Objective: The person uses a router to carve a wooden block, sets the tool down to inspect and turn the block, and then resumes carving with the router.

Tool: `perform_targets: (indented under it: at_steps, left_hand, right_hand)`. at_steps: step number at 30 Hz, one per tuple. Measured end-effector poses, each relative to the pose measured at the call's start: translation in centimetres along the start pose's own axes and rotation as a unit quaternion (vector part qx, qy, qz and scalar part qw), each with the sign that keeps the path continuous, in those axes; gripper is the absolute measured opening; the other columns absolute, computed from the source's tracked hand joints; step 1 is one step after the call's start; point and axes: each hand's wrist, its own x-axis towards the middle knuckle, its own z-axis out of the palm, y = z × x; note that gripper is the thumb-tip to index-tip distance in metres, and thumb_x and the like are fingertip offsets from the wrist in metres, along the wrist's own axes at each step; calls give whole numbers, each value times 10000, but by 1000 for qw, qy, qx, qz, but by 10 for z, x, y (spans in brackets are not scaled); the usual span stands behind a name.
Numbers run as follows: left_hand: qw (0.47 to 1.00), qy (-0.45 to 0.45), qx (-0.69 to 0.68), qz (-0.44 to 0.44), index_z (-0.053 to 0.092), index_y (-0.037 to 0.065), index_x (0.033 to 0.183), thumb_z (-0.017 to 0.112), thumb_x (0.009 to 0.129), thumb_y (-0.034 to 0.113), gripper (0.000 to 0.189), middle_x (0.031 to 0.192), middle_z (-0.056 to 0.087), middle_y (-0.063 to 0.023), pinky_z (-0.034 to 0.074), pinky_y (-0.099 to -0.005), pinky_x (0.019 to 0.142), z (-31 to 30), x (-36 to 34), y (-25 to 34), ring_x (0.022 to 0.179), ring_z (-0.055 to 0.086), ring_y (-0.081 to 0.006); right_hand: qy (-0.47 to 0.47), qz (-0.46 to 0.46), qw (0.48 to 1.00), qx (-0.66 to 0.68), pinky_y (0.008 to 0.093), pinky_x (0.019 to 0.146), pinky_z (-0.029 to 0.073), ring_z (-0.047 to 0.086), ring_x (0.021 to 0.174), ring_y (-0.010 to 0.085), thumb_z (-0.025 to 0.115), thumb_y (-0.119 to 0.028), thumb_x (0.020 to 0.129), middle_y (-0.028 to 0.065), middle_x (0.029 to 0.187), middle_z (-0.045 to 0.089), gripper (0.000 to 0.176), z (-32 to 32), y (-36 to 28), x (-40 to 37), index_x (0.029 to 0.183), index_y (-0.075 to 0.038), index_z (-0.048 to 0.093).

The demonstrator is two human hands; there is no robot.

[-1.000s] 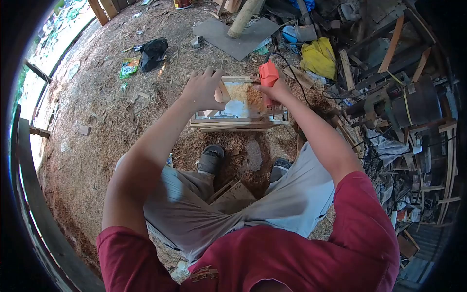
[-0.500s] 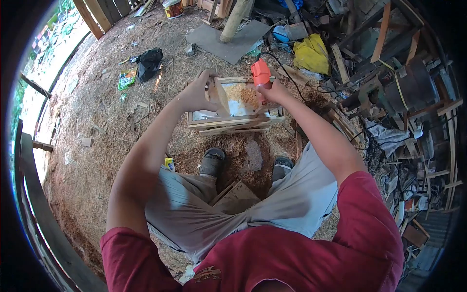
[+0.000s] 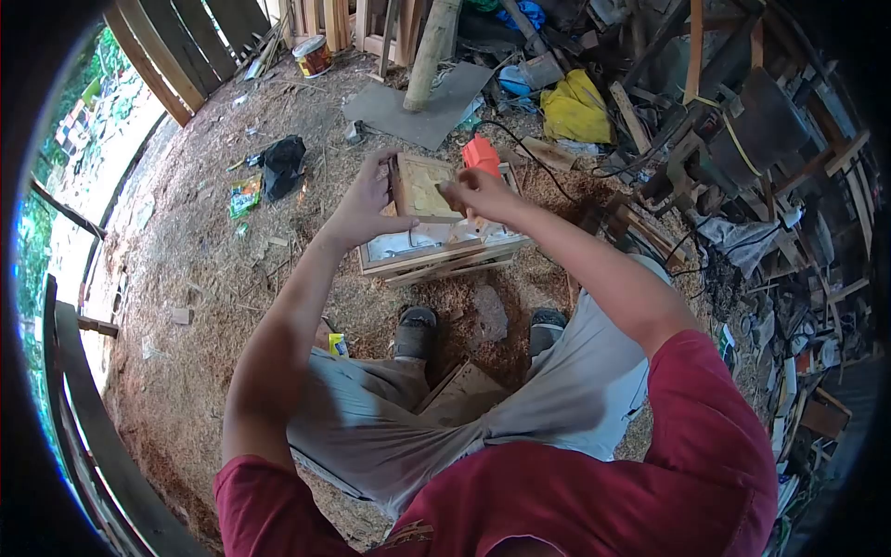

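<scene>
Wooden panel (image 3: 422, 184), small and square with a raised border, was held up in front of the person, tilted so its pale face showed to the camera. The left hand (image 3: 365, 202) gripped its left edge, fingers curled over the top corner and thumb pressed along the side. The right hand (image 3: 475, 192) was closed on the opposite edge, its fingers bunched together against the border; how tightly it pinched could not be told.

The panel hung above a low wooden box (image 3: 436, 251) that sat on the sawdust floor (image 3: 195, 306) just ahead of the person's feet. An orange power tool (image 3: 480, 152) stood at the far side of that box, just behind the right hand, with a black cord (image 3: 529, 148) running away from it towards the clutter on the right.

Two dark shoes (image 3: 417, 330) were planted in the shavings, with a flat grey stone (image 3: 489, 312) lying between them. A wooden offcut (image 3: 461, 390) showed between the knees.

Further off, a black bag (image 3: 281, 163) and a green wrapper (image 3: 245, 195) lay to the left, well apart from the box. A grey sheet (image 3: 399, 110) lay under a leaning post (image 3: 429, 42), a paint can (image 3: 315, 56) stood near the plank wall, and a yellow cloth (image 3: 575, 107) was heaped to the right.
</scene>
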Motion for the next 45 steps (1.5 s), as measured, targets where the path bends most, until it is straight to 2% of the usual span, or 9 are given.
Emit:
perform_targets:
  at_steps: [5, 17, 25, 32, 34, 37, 39, 41, 45]
  left_hand:
    - [998, -54, -25, 30, 210, 114, 1595, 812, 688, -156, 1121, 1635, 249, -103, 382, -416, 1216, 7, -3, 2, 1475, 400, -260]
    - [988, 1, 157, 12, 256, 109, 1558, 849, 704, -71, 1055, 1626, 315, -138, 421, -417, 1191, -4, -14, -11, 1474, 412, -274]
    - [938, 54, 341, 4, 347, 120, 1496, 915, 667, 145, 1005, 1454, 550, -158, 479, -441, 1115, 1, -16, 4, 1341, 570, -327]
    - [891, 11, 453, -23, 350, 130, 1515, 876, 693, 177, 977, 1502, 539, -166, 456, -477, 1120, -5, -15, 6, 1362, 555, -330]
    - [810, 0, 586, 37, 342, 139, 1531, 817, 751, 129, 914, 1556, 480, -162, 405, -499, 1167, -16, -14, -6, 1411, 505, -310]
    - [765, 25, 644, 12, 370, 145, 1540, 746, 796, 64, 837, 1622, 399, -146, 335, -532, 1218, -29, -16, -14, 1472, 429, -293]
    - [751, 49, 656, -48, 410, 155, 1533, 726, 806, 66, 797, 1653, 355, -123, 290, -534, 1245, -41, -13, -18, 1495, 396, -299]
    - [720, 64, 681, -118, 456, 175, 1518, 729, 812, 109, 760, 1675, 321, -92, 245, -516, 1270, -58, -14, -32, 1504, 381, -318]
    - [682, -22, 671, -290, 530, 134, 1481, 741, 823, 120, 691, 1568, 484, -141, 394, -519, 1177, -70, -29, -23, 1403, 514, -339]
  right_hand:
    - [-63, 108, 958, 260, 319, 646, 577, 662, 809, 144, 728, -560, 925, 62, 1010, 685, 609, 18, -26, -22, 1208, -37, 598]
    - [5, 52, 991, 126, 326, 624, 561, 681, 770, 152, 691, -362, 971, 39, 963, 701, 393, 16, -21, -25, 1201, -63, 580]
    - [-239, 119, 790, 551, 615, 1020, 501, 554, 1356, 382, 354, -863, 921, 156, 1523, 519, 904, 5, -20, -23, 1519, -198, 487]
    - [-328, 158, 795, 485, 540, 812, 603, 686, 1118, 423, 334, -823, 943, 168, 1416, 608, 893, 3, -20, -16, 1546, -176, 458]
    - [-341, 153, 796, 477, 476, 744, 617, 725, 997, 387, 388, -762, 963, 155, 1361, 641, 838, 12, -7, 1, 1537, -157, 470]
    - [-153, 89, 953, 247, 407, 707, 604, 729, 910, 327, 481, -658, 965, 124, 1298, 663, 757, 45, -1, 18, 1503, -126, 510]
    - [-85, 3, 996, -37, 427, 884, 572, 685, 1096, 339, 612, -641, 893, 156, 1337, 616, 782, 46, 8, 21, 1454, -99, 553]
    - [1, -158, 936, -313, 460, 989, 529, 637, 1205, 360, 660, -645, 854, 178, 1377, 577, 824, 52, 32, 32, 1459, -97, 544]
    - [106, -285, 871, -386, 501, 1079, 460, 556, 1294, 439, 739, -636, 771, 219, 1549, 395, 1025, 63, 19, 27, 1574, -114, 375]
